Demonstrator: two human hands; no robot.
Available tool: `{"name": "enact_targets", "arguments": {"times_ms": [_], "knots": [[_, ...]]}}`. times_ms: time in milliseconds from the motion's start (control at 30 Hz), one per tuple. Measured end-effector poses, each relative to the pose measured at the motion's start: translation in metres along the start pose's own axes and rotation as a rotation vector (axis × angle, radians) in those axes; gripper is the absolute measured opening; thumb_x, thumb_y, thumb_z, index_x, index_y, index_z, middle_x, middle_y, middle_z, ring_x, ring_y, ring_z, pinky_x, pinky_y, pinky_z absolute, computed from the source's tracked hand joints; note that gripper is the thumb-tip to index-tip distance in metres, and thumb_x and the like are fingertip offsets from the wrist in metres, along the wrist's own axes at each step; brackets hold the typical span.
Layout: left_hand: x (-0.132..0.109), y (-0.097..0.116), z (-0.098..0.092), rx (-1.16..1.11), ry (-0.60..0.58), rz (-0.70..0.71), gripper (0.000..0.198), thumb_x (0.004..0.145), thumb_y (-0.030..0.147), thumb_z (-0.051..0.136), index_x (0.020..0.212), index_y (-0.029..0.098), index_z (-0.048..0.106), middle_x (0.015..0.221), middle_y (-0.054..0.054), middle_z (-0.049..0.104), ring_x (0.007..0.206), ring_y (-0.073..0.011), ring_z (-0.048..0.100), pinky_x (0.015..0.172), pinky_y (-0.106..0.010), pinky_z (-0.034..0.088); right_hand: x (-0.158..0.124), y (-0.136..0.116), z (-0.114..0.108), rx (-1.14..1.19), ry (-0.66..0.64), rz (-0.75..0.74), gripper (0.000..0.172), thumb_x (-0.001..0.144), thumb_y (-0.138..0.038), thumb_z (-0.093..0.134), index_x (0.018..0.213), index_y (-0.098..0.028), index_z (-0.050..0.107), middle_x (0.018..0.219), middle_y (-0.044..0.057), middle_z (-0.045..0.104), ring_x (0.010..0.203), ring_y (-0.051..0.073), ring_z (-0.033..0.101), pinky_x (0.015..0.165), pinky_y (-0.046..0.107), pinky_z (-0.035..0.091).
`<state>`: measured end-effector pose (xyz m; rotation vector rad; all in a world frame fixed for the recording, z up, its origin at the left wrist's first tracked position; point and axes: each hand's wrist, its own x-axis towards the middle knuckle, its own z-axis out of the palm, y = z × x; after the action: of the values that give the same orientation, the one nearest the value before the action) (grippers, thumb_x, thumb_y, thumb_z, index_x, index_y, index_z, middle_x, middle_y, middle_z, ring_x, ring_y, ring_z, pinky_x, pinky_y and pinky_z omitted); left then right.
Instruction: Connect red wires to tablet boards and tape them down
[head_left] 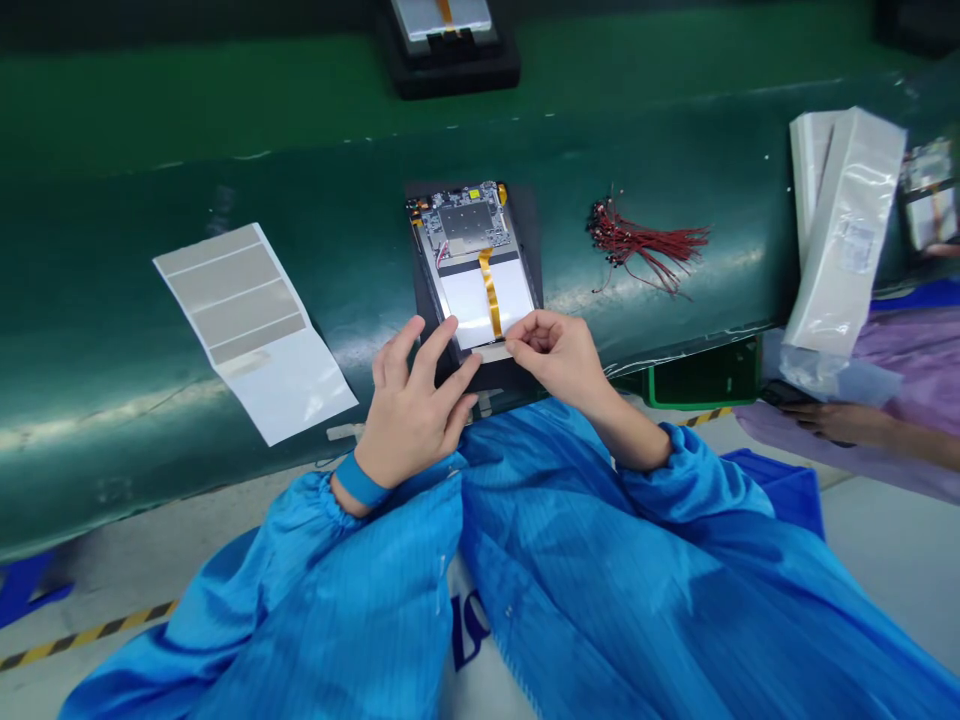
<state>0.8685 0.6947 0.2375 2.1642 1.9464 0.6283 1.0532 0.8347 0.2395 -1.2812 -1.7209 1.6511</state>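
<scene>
Green bench (337,220) carries, at its near edge, our opened device (466,226): gold ribbon (491,292) laid, pale strip (490,353) seemingly not yet settled, left hand (405,420) wide, right hand (562,358) pinching it.

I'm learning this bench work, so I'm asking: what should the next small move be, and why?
Perhaps press the pale strip flat with the right hand: its thumb and forefinger seem to pinch one end, a fingertip of the left hand is at the other, and the strip lies along the near edge of the open device. Whether it already sticks, I can't tell.
</scene>
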Motion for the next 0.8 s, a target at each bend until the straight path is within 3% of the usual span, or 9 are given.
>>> {"name": "enact_targets", "arguments": {"times_ms": [500, 800], "knots": [[0.0023, -0.0035, 0.0019, 0.014, -0.007, 0.013, 0.049, 0.094, 0.035, 0.068, 0.143, 0.031, 0.065, 0.17, -0.012, 0.038, 0.158, -0.0451, 0.028, 0.122, -0.067, 0.03, -0.0022, 0.0004, 0.0036, -0.073, 0.027, -0.023, 0.011, 0.077, -0.028, 0.07, 0.078, -0.018, 0.067, 0.068, -0.001, 0.067, 0.056, 0.008, 0.051, 0.056, 0.024, 0.039], [0.0038, -0.0035, 0.0033, 0.021, -0.023, 0.018, 0.049, 0.096, 0.034, 0.065, 0.144, 0.031, 0.063, 0.172, -0.011, 0.036, 0.159, -0.0439, 0.027, 0.122, -0.066, 0.028, -0.0058, -0.0028, 0.0064, -0.23, 0.065, -0.098, 0.005, 0.08, -0.024, 0.066, 0.078, -0.02, 0.065, 0.065, -0.003, 0.063, 0.054, 0.009, 0.047, 0.058, 0.026, 0.039]]}}
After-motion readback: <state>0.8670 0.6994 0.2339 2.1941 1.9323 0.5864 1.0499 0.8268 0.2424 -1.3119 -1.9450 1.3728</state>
